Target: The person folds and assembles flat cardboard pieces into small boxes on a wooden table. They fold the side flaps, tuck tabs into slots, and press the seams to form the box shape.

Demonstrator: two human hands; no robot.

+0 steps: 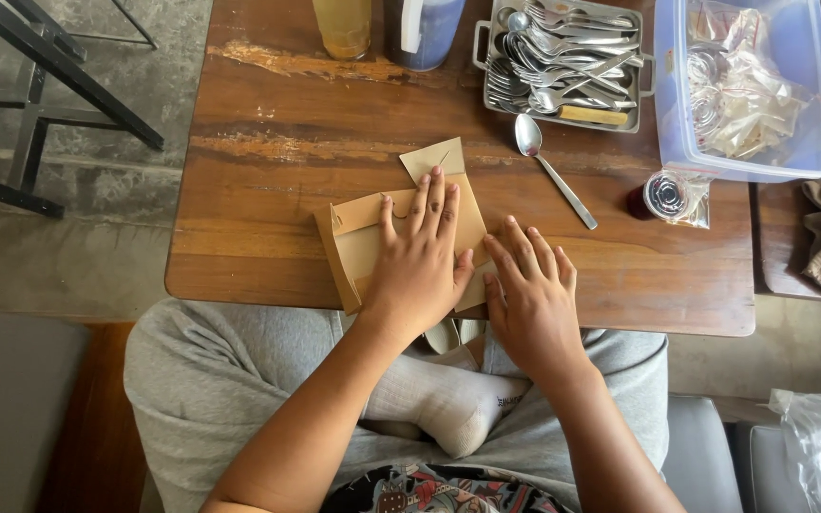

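Left hand [418, 261] lies flat, grip open, pinning the brown paper sleeve [363, 249] mid-frame on the tabletop [268, 142]. Right hand [530, 296], grip open too, presses the sleeve's right edge. A firm, even press along that edge suits best.

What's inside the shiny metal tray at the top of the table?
The metal tray holds a pile of spoons and forks, plus one utensil with a pale handle. The heap covers the tray's floor, so anything lying underneath cannot be seen.

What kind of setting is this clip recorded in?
Probably a café or small eatery's prep spot: a worn wooden table holds a metal tray of cutlery, a plastic tub of bagged items, and a brown paper pouch.
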